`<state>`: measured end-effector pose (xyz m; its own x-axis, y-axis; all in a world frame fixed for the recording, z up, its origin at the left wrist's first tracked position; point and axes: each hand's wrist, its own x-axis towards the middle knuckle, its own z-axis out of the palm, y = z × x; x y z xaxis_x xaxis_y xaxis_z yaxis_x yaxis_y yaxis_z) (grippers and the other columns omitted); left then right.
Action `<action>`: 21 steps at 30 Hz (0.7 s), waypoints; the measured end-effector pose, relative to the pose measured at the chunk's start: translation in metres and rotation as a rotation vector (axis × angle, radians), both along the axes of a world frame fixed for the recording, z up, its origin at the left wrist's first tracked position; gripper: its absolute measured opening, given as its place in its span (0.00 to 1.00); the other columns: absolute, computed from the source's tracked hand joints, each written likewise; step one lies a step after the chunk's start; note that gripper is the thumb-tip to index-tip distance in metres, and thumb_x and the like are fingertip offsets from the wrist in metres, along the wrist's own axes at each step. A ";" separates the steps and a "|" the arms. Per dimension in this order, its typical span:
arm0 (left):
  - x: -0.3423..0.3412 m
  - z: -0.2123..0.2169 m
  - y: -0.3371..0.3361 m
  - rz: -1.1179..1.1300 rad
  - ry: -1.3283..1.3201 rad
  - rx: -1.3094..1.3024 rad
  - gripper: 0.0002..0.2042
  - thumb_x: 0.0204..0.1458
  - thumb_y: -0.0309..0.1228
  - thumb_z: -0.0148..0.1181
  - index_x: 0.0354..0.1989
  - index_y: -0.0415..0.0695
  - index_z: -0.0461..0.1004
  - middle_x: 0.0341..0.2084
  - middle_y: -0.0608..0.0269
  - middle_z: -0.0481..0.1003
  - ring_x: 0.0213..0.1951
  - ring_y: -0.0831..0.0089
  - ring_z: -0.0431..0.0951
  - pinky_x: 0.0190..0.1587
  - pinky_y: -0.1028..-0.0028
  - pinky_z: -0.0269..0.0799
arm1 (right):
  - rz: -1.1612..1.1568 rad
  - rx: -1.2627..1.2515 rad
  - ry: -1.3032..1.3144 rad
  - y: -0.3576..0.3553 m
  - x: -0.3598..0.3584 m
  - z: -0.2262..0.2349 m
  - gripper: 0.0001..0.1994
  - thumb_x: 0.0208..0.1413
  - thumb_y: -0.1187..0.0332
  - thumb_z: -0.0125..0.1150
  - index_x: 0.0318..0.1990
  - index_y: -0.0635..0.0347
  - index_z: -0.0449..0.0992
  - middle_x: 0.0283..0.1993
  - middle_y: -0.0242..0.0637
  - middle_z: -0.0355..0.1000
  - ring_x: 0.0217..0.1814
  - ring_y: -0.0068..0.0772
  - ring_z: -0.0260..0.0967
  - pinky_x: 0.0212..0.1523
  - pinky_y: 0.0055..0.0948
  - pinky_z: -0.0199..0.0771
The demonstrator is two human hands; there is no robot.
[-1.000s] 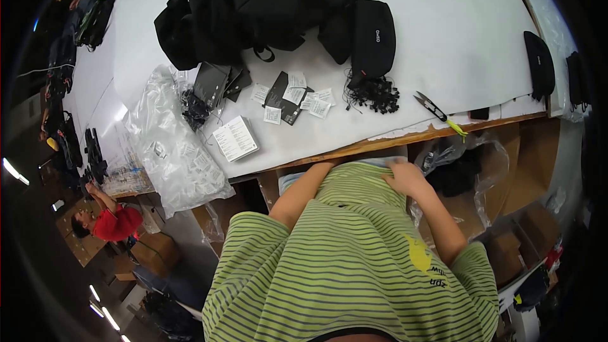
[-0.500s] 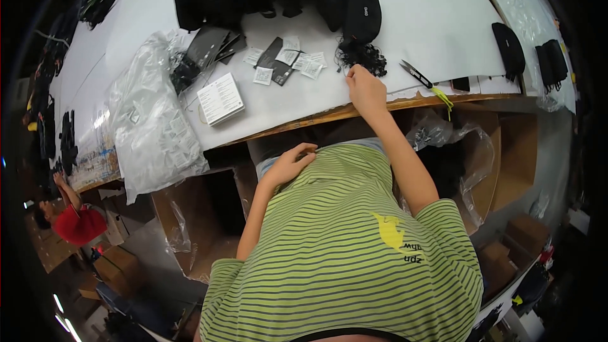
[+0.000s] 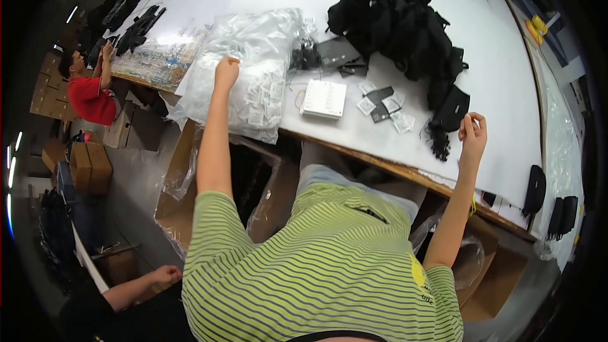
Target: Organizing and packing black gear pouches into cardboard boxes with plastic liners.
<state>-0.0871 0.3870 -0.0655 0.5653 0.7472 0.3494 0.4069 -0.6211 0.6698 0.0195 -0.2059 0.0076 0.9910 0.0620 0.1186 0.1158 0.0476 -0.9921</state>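
Note:
My left hand point(image 3: 226, 73) lies over a clear plastic bag point(image 3: 253, 38) full of small white packets, its fingers curled together. Whether it pinches the plastic or a packet cannot be made out. At the right edge of a black fabric pouch point(image 3: 451, 109) is my right hand point(image 3: 472, 134), its fingers bent and closed; anything between them is too small to see. A tangle of black cords point(image 3: 438, 142) lies just below the pouch. Several white packets point(image 3: 392, 102) rest on and around a dark grey card point(image 3: 380, 105) between my hands.
A stack of white cards point(image 3: 323, 99) sits near the table's wooden edge. Dark cards point(image 3: 339, 52) lie behind it, and a heap of black pouches point(image 3: 399, 25) beyond. Cardboard boxes point(image 3: 497, 285) stand below the table. Someone in red point(image 3: 92, 98) works at far left; another person's hand point(image 3: 167, 275) shows lower left.
The view has swung left. My left hand has gone from my waist to the plastic bag. My right hand has moved from the black cords to the pouch's right edge.

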 end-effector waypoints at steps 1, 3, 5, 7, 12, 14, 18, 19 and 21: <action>0.013 -0.008 0.017 -0.142 0.223 -0.036 0.09 0.45 0.27 0.52 0.34 0.39 0.76 0.30 0.55 0.77 0.35 0.66 0.76 0.39 0.72 0.69 | -0.001 0.003 -0.015 0.001 0.001 0.009 0.04 0.58 0.72 0.52 0.38 0.59 0.65 0.23 0.27 0.63 0.20 0.13 0.53 0.21 0.15 0.51; 0.041 -0.019 0.036 -0.327 0.472 -0.063 0.11 0.43 0.27 0.52 0.33 0.41 0.79 0.31 0.53 0.78 0.37 0.62 0.77 0.42 0.71 0.70 | -0.076 -0.057 0.016 0.011 0.003 0.025 0.05 0.57 0.72 0.54 0.38 0.58 0.65 0.18 0.23 0.61 0.19 0.11 0.51 0.19 0.14 0.45; 0.064 -0.028 0.031 -0.396 0.368 -0.193 0.12 0.41 0.30 0.54 0.34 0.41 0.79 0.32 0.52 0.78 0.38 0.60 0.78 0.45 0.69 0.70 | -0.081 -0.122 0.002 0.012 0.007 0.034 0.06 0.56 0.72 0.55 0.39 0.58 0.66 0.17 0.23 0.60 0.18 0.11 0.50 0.19 0.13 0.44; 0.092 -0.045 0.038 -0.371 0.351 -0.015 0.21 0.43 0.39 0.60 0.45 0.41 0.74 0.41 0.49 0.75 0.47 0.58 0.73 0.51 0.67 0.64 | -0.082 -0.160 -0.028 0.015 0.012 0.038 0.07 0.55 0.71 0.56 0.40 0.58 0.66 0.15 0.22 0.59 0.17 0.10 0.49 0.18 0.13 0.42; 0.143 -0.062 0.040 -0.228 0.717 0.344 0.44 0.39 0.62 0.58 0.61 0.45 0.57 0.53 0.48 0.66 0.55 0.50 0.64 0.57 0.56 0.58 | -0.100 -0.319 -0.020 0.009 0.017 0.047 0.07 0.56 0.71 0.55 0.41 0.58 0.66 0.15 0.22 0.58 0.17 0.10 0.50 0.17 0.13 0.43; 0.144 -0.069 0.072 -0.136 0.737 0.311 0.44 0.39 0.62 0.58 0.61 0.46 0.56 0.54 0.49 0.65 0.55 0.50 0.64 0.56 0.56 0.59 | -0.058 -0.263 0.020 0.018 0.020 0.050 0.07 0.57 0.71 0.53 0.43 0.58 0.66 0.16 0.23 0.58 0.17 0.10 0.49 0.17 0.13 0.44; 0.193 -0.034 0.027 -0.536 0.560 0.073 0.45 0.39 0.69 0.50 0.66 0.64 0.47 0.61 0.47 0.55 0.61 0.47 0.55 0.62 0.54 0.49 | -0.108 -0.282 0.094 0.003 0.014 0.030 0.07 0.60 0.71 0.49 0.44 0.58 0.67 0.17 0.22 0.58 0.17 0.10 0.47 0.17 0.13 0.44; 0.188 -0.040 0.030 -0.530 0.568 0.070 0.45 0.39 0.69 0.50 0.66 0.64 0.47 0.61 0.47 0.55 0.61 0.47 0.55 0.62 0.54 0.49 | -0.083 -0.274 0.102 0.007 0.012 0.029 0.07 0.60 0.71 0.47 0.45 0.58 0.67 0.18 0.23 0.59 0.18 0.10 0.48 0.18 0.12 0.45; 0.178 -0.052 0.034 -0.610 0.510 0.244 0.42 0.38 0.53 0.65 0.62 0.48 0.56 0.58 0.49 0.59 0.57 0.50 0.61 0.59 0.58 0.58 | -0.064 -0.256 0.134 0.012 0.012 0.022 0.07 0.60 0.71 0.46 0.45 0.58 0.66 0.19 0.24 0.59 0.18 0.10 0.48 0.19 0.12 0.46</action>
<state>0.0910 0.4215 -0.1180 0.9794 0.1950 0.0529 0.1693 -0.9349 0.3120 0.0315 -0.1935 0.0300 0.9996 0.0098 -0.0246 -0.0220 -0.2095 -0.9776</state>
